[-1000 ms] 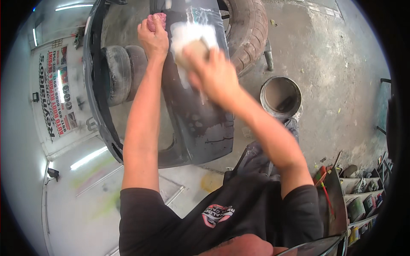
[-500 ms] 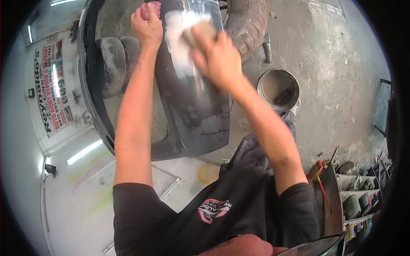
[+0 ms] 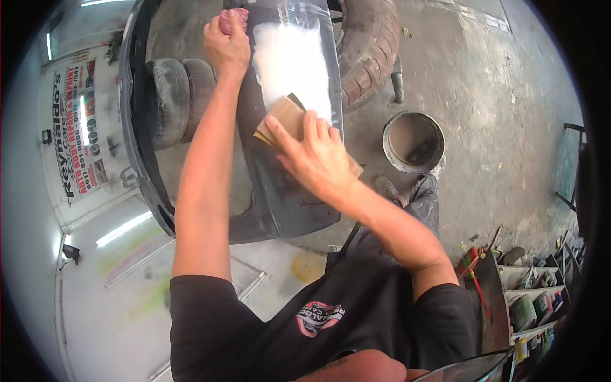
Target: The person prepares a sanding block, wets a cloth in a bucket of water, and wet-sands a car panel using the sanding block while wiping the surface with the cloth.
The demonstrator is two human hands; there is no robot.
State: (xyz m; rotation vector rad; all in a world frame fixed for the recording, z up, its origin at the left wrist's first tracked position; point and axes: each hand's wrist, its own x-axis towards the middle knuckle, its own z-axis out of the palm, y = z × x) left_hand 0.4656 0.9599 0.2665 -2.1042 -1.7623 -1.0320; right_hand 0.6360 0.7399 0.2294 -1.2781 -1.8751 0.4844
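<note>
A dark car body panel (image 3: 299,207) lies in front of me, with a smooth white filler patch (image 3: 291,60) on its upper part. My right hand (image 3: 321,159) is closed over a long tan sanding block (image 3: 286,118), the thumb on one side and the fingers across its top. The block lies slantwise over the near edge of the white patch, and a thin yellowish edge shows beneath it. At the panel's left edge, my left hand (image 3: 227,54) grips a crumpled pink sponge or rag (image 3: 233,20); which of the two I cannot tell.
Stacked dusty tires (image 3: 170,102) show through the opening at left, and another tire (image 3: 369,51) stands right of the panel. A round bucket (image 3: 414,142) of murky water is on the concrete floor. Shelves (image 3: 531,299) with tools and containers are at lower right.
My right hand has drawn the sanding block toward me, from the right side of the white patch to its near edge. My left hand keeps its grip on the pink thing.
</note>
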